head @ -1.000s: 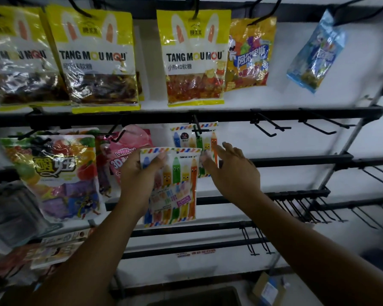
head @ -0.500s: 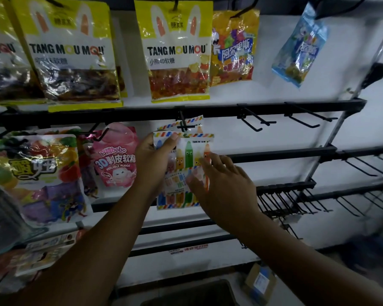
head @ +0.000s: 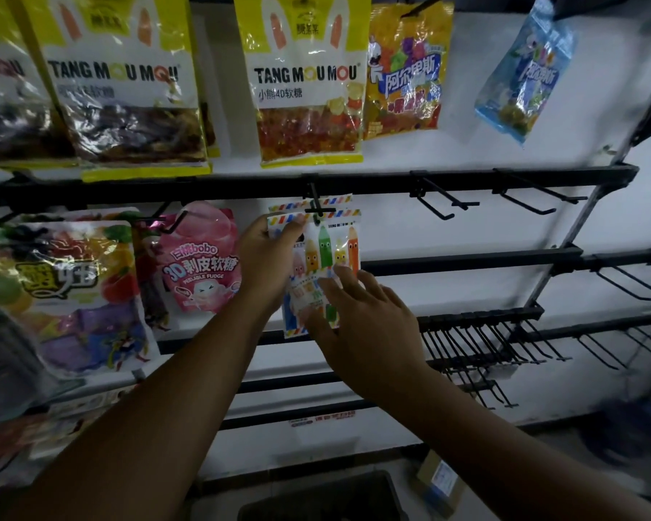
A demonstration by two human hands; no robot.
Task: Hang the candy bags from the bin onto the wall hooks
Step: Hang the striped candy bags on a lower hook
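Observation:
A white candy bag with crayon figures (head: 326, 250) is up against a black wall hook (head: 316, 204) on the second rail, its top edge at the hook's tip. Another bag of the same kind (head: 339, 200) hangs behind it on that hook. My left hand (head: 267, 253) pinches the bag's top left corner. My right hand (head: 358, 317) lies with straight fingers against the bag's lower half, and its thumb is under the bottom edge. A dark bin (head: 382, 494) stands on the floor below, its inside too dark to read.
Yellow rabbit-ear bags (head: 309, 84), an orange bag (head: 406, 69) and a blue bag (head: 527, 69) hang on the top rail. A pink fudge bag (head: 200, 257) and a colourful fruit bag (head: 64, 287) hang to the left. Bare hooks (head: 444, 204) stick out to the right, with more on lower rails.
Both hands have lifted the crayon bag up and to the right, from below the rail to the hook. My right hand slid down from its side to its lower half.

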